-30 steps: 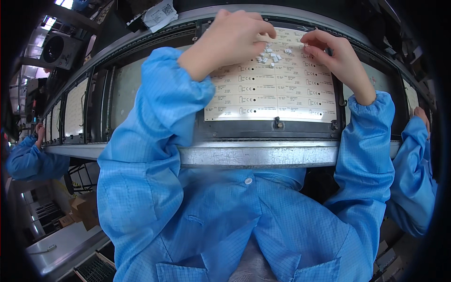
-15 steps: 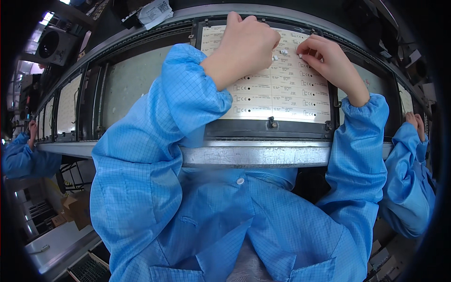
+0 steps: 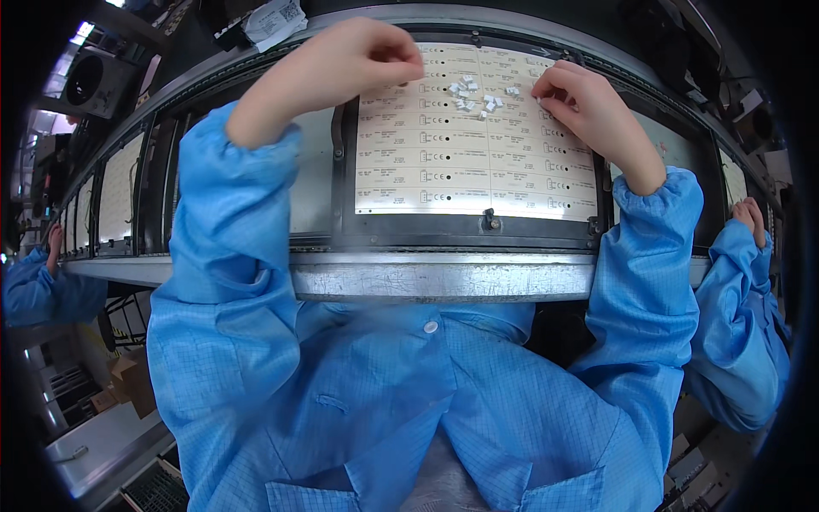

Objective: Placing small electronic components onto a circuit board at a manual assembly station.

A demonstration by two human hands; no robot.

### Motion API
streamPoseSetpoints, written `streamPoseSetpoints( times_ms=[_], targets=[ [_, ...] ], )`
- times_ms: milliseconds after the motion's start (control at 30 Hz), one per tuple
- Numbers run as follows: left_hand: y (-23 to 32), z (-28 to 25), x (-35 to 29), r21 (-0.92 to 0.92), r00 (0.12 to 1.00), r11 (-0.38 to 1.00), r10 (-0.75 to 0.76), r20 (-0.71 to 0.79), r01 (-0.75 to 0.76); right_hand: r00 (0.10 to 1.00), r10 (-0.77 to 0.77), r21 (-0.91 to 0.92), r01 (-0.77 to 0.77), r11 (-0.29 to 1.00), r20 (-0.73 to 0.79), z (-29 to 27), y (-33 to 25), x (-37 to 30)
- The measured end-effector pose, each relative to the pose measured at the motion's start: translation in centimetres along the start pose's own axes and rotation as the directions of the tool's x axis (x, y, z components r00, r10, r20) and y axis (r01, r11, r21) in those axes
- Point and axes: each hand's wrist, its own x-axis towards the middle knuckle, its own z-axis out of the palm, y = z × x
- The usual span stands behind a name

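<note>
A white printed panel, divided into rows with repeated black markings, lies in a black frame. A loose cluster of small white connector-like pieces is scattered on its upper middle, and one similar piece lies a little to the right. Over the panel's upper left edge, my left hand has its fingers closed together; whatever they hold, if anything, is hidden. My right hand pinches a small white piece between thumb and fingertips above the right column, partly covered by the fingers.
A metal rail runs along the near edge of the conveyor line. Beyond the far rail lies a crumpled white bag. Co-workers in blue sleeves are at the far left and right. Another white panel sits farther left.
My left hand has moved left from over the panel's middle, uncovering the cluster of white pieces. My right hand has shifted only slightly.
</note>
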Motion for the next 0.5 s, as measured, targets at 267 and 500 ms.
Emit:
streamPoseSetpoints(
  times_ms=[267,500],
  targets=[
    [-2.0,0.5,-1.9,0.041,0.988,0.996,0.084,-0.132,-0.079,0.994,-0.109,0.11,0.108,0.988,-0.001,0.0,-2.8,0.4],
    [-1.1,1.0,-1.1,0.203,0.979,0.978,0.077,-0.188,-0.038,0.992,-0.128,0.111,0.127,0.986,0.003,1.8,-3.0,1.1]
  ],
)
